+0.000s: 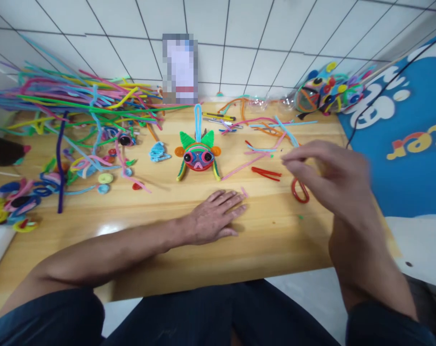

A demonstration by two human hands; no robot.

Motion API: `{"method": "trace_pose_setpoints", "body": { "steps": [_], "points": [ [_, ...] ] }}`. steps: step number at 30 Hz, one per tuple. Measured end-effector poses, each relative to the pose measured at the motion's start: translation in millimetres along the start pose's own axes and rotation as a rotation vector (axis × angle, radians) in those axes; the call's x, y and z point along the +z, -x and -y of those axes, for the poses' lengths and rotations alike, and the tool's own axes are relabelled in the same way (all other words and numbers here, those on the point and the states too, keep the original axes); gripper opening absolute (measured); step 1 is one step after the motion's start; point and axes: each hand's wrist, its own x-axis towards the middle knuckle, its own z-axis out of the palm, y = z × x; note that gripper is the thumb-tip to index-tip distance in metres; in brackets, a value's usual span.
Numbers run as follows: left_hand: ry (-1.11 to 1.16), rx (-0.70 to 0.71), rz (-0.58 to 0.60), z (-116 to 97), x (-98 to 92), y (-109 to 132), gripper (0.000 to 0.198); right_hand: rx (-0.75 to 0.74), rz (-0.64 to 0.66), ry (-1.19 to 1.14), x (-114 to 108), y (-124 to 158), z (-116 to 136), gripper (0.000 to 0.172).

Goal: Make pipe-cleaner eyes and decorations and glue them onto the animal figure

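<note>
My left hand (pixel 218 216) lies flat on the wooden table, fingers stretched out, with a short pink pipe-cleaner piece (pixel 244 192) at its fingertips. Raised over the table's right side, my right hand (pixel 329 178) is slightly blurred; its thumb and forefinger come together, and I cannot make out anything between them. Below and left of its fingers are folded red pipe cleaners (pixel 266 173) and a dark red loop (pixel 300 191). Beyond my left hand sits a colourful pipe-cleaner face ornament (pixel 199 157) with green ears, black eyes, orange side discs and a light blue hanging loop (pixel 198 122).
A big heap of pipe cleaners (pixel 81 96) fills the back left. Coiled pieces (pixel 23 202) lie at the left edge. A yellow cutter knife (pixel 220 117) lies behind the ornament. Decorated clear balls (pixel 326 96) stand at the back right. A pixelated upright rectangle (pixel 180 69) is against the tiled wall.
</note>
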Motion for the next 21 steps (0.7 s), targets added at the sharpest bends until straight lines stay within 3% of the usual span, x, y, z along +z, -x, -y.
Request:
{"method": "trace_pose_setpoints", "body": {
  "steps": [5, 9, 19, 21],
  "points": [
    [0.035, -0.008, -0.011, -0.7, 3.4, -1.0, 0.07, -0.095, 0.282, 0.226, 60.3, -21.4, -39.9, 0.018],
    [0.05, -0.009, -0.044, 1.3, 6.5, -0.6, 0.067, -0.111, 0.458, 0.354, 100.2, -23.3, -54.2, 0.02],
    [0.041, -0.001, -0.038, 4.2, 4.1, 0.0, 0.063, 0.001, 0.395, 0.313, 111.7, -19.6, -55.1, 0.012],
    [0.04, 0.004, -0.043, 4.5, 3.3, -0.6, 0.061, 0.063, 0.293, 0.208, 108.4, -19.8, -55.6, 0.014]
  ]
}}
